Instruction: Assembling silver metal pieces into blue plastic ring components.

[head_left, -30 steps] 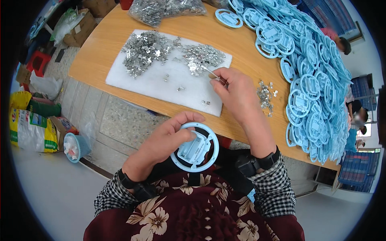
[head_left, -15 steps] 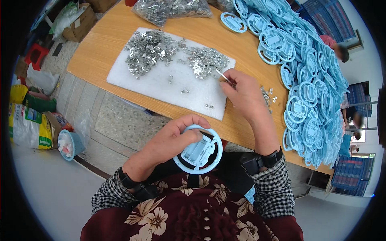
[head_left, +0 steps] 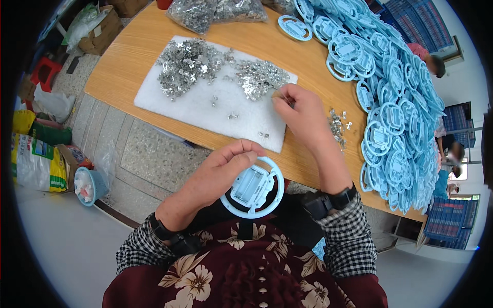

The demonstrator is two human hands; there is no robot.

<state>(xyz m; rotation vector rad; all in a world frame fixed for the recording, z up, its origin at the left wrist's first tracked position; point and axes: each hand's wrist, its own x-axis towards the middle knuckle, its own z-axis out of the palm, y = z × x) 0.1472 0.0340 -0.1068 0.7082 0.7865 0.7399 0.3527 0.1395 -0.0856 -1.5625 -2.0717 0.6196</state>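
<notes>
My left hand (head_left: 218, 172) grips the upper left rim of a light blue plastic toy steering wheel (head_left: 251, 187), thumb on top. Its hollow central housing with a rectangular battery bay faces up. My right hand (head_left: 303, 113) is pinched around a thin stick-like tool, mostly hidden by the fingers, at the right edge of a pile of small shiny metal clips (head_left: 259, 77). Whether a clip is at the tool's tip I cannot tell. The pile lies on a white foam pad (head_left: 164, 110), beside a larger heap of metal pieces (head_left: 185, 66).
On the wooden table (head_left: 113, 72), a tall heap of blue wheels (head_left: 395, 120) fills the right side. Loose metal pieces (head_left: 336, 126) lie right of my right hand. Bags of metal parts (head_left: 192, 14) stand at the back. A blue bin (head_left: 92, 186) is on the floor at left.
My right hand has shifted slightly left and up toward the clip pile, and the tool shows less. The wheel has turned a little; my left thumb has moved off its housing toward the rim.
</notes>
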